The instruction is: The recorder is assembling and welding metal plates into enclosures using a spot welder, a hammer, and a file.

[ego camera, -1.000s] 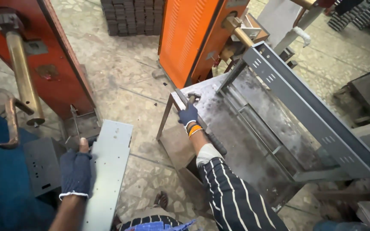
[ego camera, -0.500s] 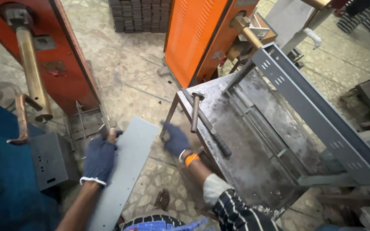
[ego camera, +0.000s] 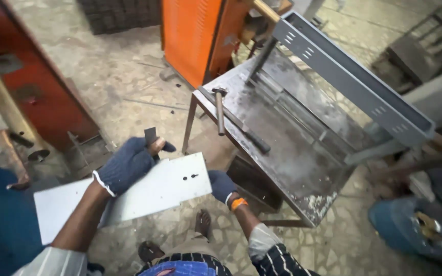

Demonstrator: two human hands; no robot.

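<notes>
Both gloved hands hold a grey sheet-metal panel (ego camera: 144, 197) low over the floor.

Its long axis runs 8 to 2 o'clock: left hand (ego camera: 128, 164) clasps the upper edge (fingertip bare), right hand (ego camera: 222, 185) grips the 3 o'clock end, nearer the steel workbench (ego camera: 303, 168).

Metal sheet (ego camera: 144, 194) hides the right hand (ego camera: 222, 185) fingers; its lower-left end is blurred

Steel table (ego camera: 303, 168) blocks right; orange machine (ego camera: 193, 36) ahead; floor (ego camera: 113, 87) between seemingly open.
</notes>
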